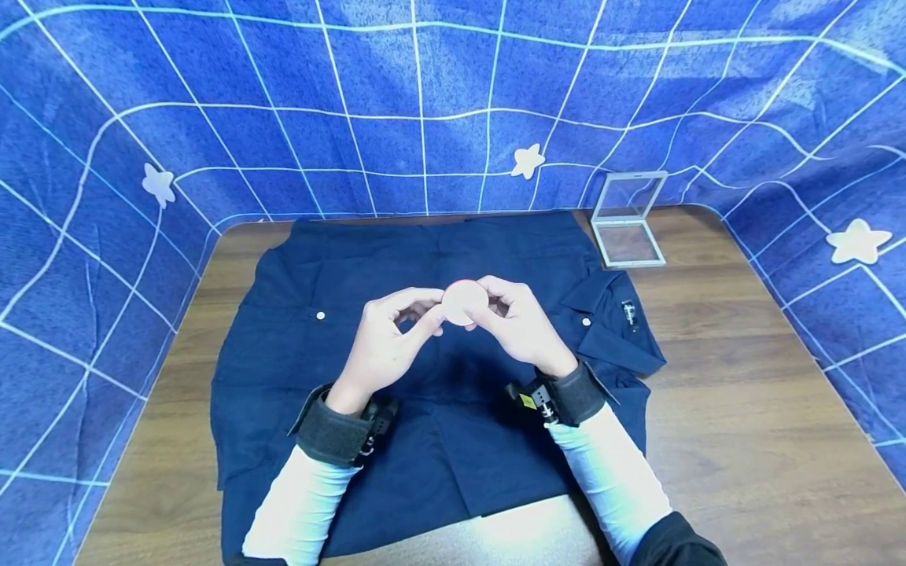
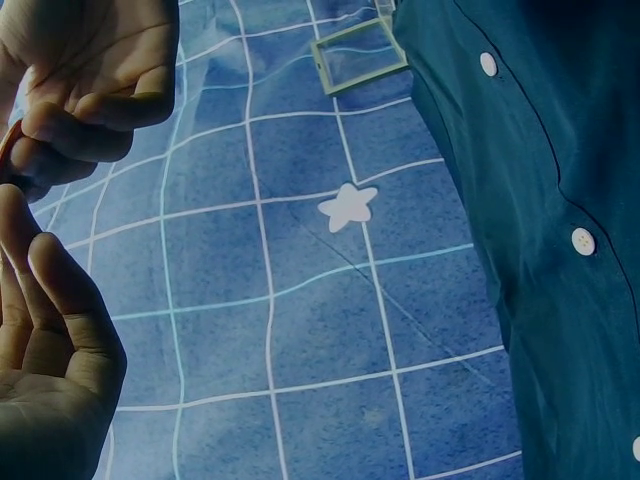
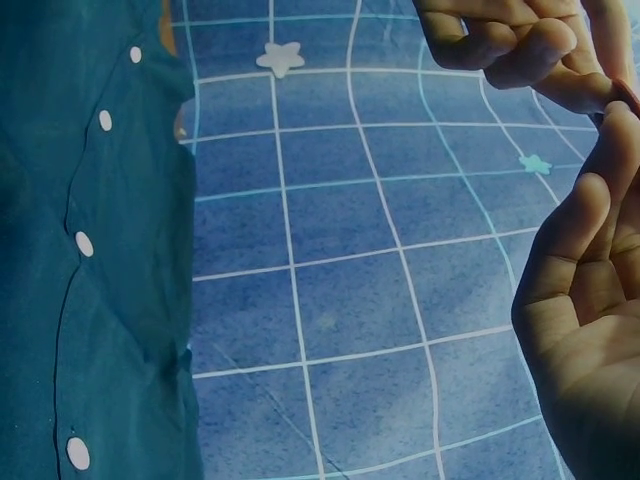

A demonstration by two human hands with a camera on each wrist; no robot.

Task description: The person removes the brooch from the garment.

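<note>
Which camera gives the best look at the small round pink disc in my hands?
The head view: the pink disc faces the camera, held between the left hand and right hand. The wrist views catch only a reddish sliver of its edge between fingertips.

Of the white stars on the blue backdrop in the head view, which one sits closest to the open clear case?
The star at the centre of the back wall, just left of the clear case. The star on the left wall and the star on the right wall lie farther from it.

head view looks down, wrist views close, sharing shirt [image 1: 439,369]
</note>
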